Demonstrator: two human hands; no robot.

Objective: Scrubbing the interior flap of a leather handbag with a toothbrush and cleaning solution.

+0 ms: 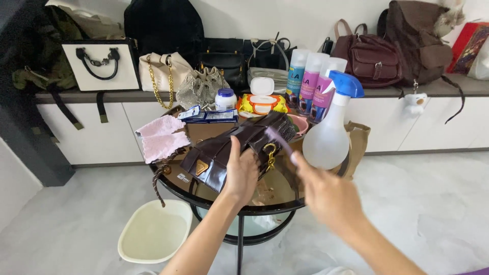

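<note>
The person stands at a small round glass table (277, 208) on a black frame. The left hand (240, 170) is flat against the side of a dark brown glossy handbag (229, 150), fingers wrapped up over its edge, gripping it so that the bag sits tilted above the tabletop with a gold clasp (270, 154) turned toward the other hand; this looks like a bracing hold to keep one face steady. The right hand (326, 191) is blurred in motion, fingers closed on a slim purple-handled tool (281, 140), probably a brush, whose tip lies at the bag's top edge. Just beside the bag on the right stands a translucent spray bottle (328, 137) with a blue trigger, close to the table's rim and within reach of the right hand. A pink cloth (160, 137) overhangs the left rim of the table, and a braided strap (159, 181) hangs off the same side. Behind, three spray cans (313, 79), a packet of wipes (262, 103) and a small white jar (225, 98) crowd the far side. A cream basin (155, 231) sits on the floor to the left of the table leg. The tabletop offers little open room; the floor to the right is open. Other bags line the white counter (448, 89) behind.
</note>
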